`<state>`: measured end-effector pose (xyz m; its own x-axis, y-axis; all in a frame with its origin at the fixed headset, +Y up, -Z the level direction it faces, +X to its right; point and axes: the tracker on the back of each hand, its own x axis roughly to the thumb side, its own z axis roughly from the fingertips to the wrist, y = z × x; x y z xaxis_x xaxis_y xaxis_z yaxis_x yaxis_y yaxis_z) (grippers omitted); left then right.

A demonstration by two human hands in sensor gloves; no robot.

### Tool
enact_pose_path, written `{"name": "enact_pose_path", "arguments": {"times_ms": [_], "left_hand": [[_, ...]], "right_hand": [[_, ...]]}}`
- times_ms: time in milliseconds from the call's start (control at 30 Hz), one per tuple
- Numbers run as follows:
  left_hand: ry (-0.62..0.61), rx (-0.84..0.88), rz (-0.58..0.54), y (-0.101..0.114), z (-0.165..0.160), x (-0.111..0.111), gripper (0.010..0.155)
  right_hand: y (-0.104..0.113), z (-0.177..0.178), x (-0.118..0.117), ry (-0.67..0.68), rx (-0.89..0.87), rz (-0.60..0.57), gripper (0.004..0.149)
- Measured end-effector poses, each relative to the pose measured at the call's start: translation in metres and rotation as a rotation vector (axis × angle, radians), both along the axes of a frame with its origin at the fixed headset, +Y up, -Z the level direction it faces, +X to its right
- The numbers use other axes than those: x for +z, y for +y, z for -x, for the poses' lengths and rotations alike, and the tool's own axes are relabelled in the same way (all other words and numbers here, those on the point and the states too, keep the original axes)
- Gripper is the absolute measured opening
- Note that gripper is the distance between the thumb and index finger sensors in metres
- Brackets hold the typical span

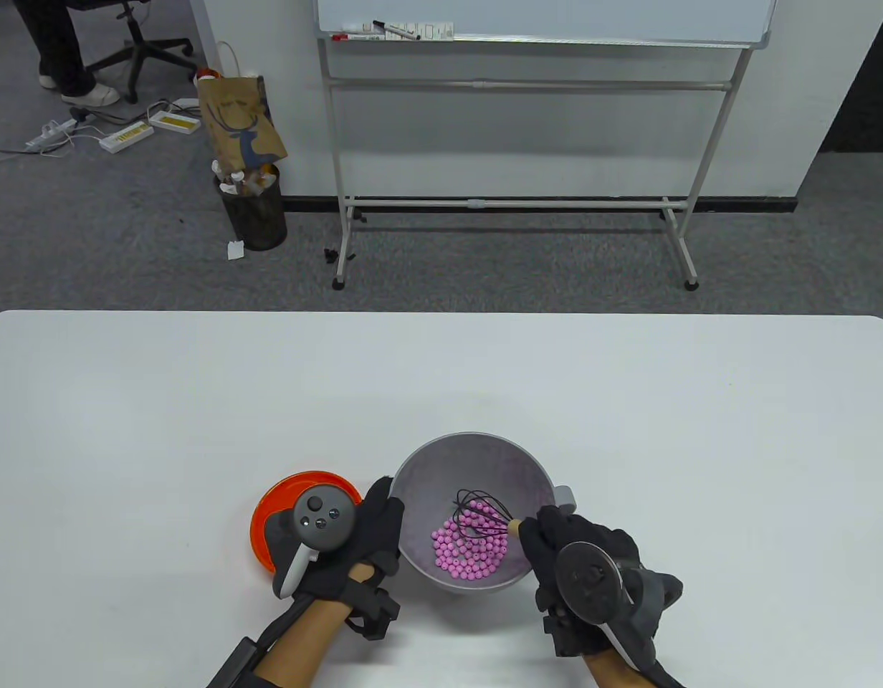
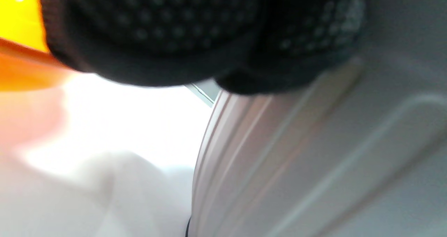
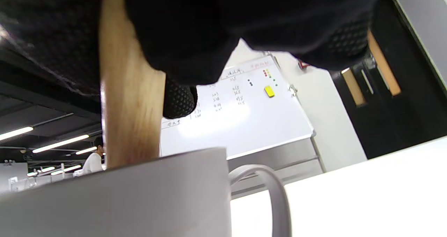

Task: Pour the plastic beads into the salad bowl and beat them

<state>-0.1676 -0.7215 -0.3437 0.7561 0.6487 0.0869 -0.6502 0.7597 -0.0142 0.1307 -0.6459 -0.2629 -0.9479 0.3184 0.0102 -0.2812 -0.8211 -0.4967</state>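
Observation:
A grey salad bowl (image 1: pixel 420 487) stands near the table's front edge, with a pile of pink plastic beads (image 1: pixel 466 550) on its bottom. A black whisk (image 1: pixel 479 512) with a wooden handle (image 3: pixel 131 100) dips into the beads. My right hand (image 1: pixel 556 541) grips that handle at the bowl's right rim. My left hand (image 1: pixel 380 527) holds the bowl's left rim, fingers curled over the edge. In the left wrist view the gloved fingers (image 2: pixel 167 37) press on the bowl's ribbed outer wall (image 2: pixel 297 160). The right wrist view shows the bowl's wall (image 3: pixel 122 202) and its loop handle (image 3: pixel 269 191).
An orange dish (image 1: pixel 277 502) lies on the table just left of the bowl, partly under my left hand. Beyond the table stand a whiteboard on a frame (image 1: pixel 527 29), a waste bin (image 1: pixel 254 208) and a paper bag (image 1: pixel 241 122) on the carpet.

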Motion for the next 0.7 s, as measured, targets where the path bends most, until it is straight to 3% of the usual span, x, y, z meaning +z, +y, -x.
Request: {"name": "enact_pose_path", "arguments": {"times_ms": [233,333,533,700], "left_hand": [[0.001,-0.005,-0.002,0.0,0.0,0.0,0.056],[0.001,-0.005,-0.001,0.0,0.0,0.0,0.056],[0.003,-0.003,-0.002,0.0,0.0,0.0,0.056],[0.002,-0.003,-0.002,0.0,0.0,0.0,0.056]], "right_hand": [[0.015,0.008,0.013,0.016,0.084,0.022,0.044],[0.02,0.007,0.014,0.066,-0.003,0.1,0.044],[0.002,0.001,0.001,0.125,-0.176,0.176,0.045],[-0.005,0.0,-0.004,0.061,-0.141,0.084,0.044]]}}
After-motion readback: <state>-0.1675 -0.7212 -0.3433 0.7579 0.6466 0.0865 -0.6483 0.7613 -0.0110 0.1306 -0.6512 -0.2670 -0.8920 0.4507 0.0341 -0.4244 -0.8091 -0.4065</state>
